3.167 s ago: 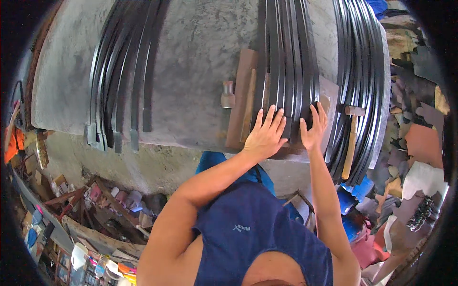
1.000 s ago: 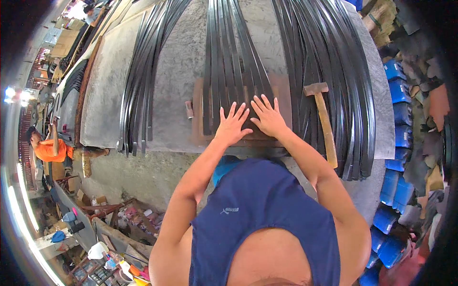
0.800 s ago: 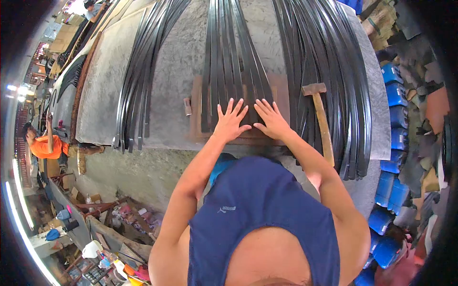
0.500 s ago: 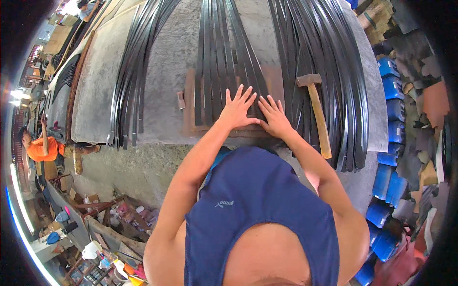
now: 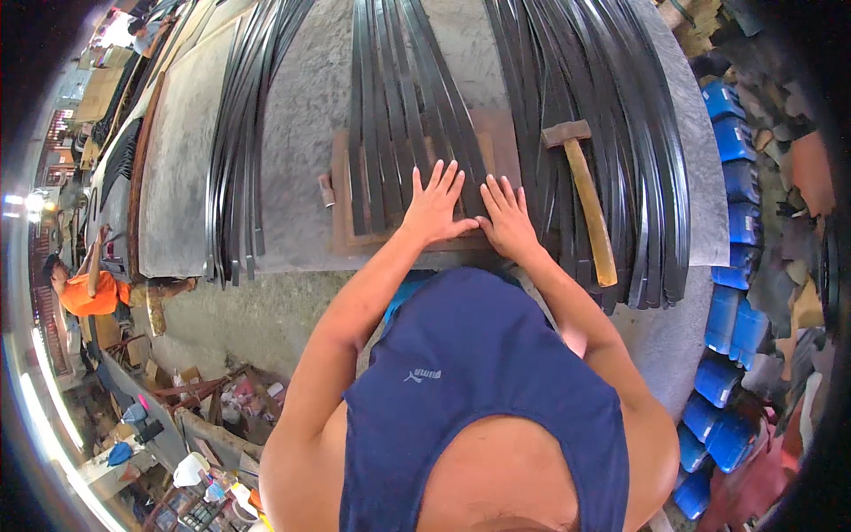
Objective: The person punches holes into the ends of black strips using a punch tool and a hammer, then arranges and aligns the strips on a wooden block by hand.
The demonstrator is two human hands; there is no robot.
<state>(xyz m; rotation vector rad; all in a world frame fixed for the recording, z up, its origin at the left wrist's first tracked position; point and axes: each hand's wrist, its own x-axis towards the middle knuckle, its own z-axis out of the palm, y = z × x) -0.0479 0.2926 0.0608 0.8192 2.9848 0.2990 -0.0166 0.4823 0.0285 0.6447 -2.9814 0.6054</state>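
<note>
My left hand [image 5: 434, 210] lies flat with its fingers spread over the near part of a loose fan of long black strips [image 5: 378, 133]. Close on its right, my right hand [image 5: 509, 222] is also flat, fingers stretched forward, at the right edge of that fan. The two thumbs meet or nearly meet. Beneath the strips is a brown board [image 5: 342, 177] at the table's near edge. A hammer [image 5: 585, 204] with a wooden handle rests on a larger bundle of black strips [image 5: 634, 151] to the right. Whatever is directly under my palms is hidden.
Another bundle of black strips [image 5: 244, 151] hangs slightly over the grey table [image 5: 173, 195] at left. A small brown cylinder [image 5: 327, 191] stands beside the board. Blue containers [image 5: 734, 164] line the right side. A person in orange [image 5: 93, 293] is at far left.
The view has shifted slightly, so the table things sit a little differently in it. Both hands stay flat over the strips; the right fingers point a bit straighter ahead.
</note>
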